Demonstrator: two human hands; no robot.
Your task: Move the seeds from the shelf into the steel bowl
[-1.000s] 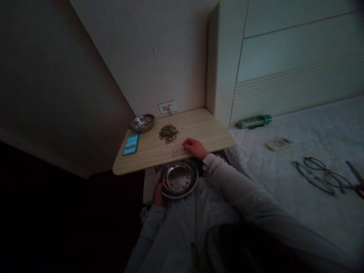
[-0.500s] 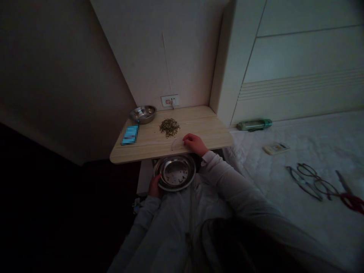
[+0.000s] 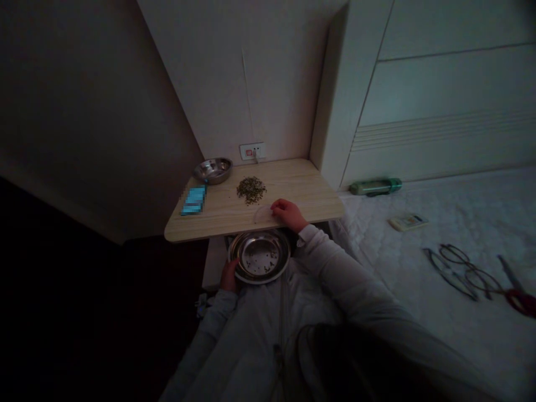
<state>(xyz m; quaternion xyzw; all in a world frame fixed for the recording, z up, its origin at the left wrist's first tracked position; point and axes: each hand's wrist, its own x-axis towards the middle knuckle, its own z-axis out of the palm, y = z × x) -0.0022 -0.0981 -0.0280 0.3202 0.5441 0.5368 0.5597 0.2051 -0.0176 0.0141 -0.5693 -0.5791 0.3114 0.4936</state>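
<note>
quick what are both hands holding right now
Left hand: holding the lower metal bowl by its rim.
Right hand: fingers curled near a thin clear piece; grip unclear.

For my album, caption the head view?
Left hand holding a metal basin, right hand near a heap of bits.

Compared with 1.0 s prior, the head view has rolled slightly: the tabletop (image 3: 304,181), green-brown pile (image 3: 251,190) and held bowl (image 3: 257,250) appear a little higher in frame, whereas the handheld device (image 3: 408,222) on the bed (image 3: 377,240) appears lower. Red-handled scissors (image 3: 520,302), previously cut off at the right edge, now show more of their handles.
</note>
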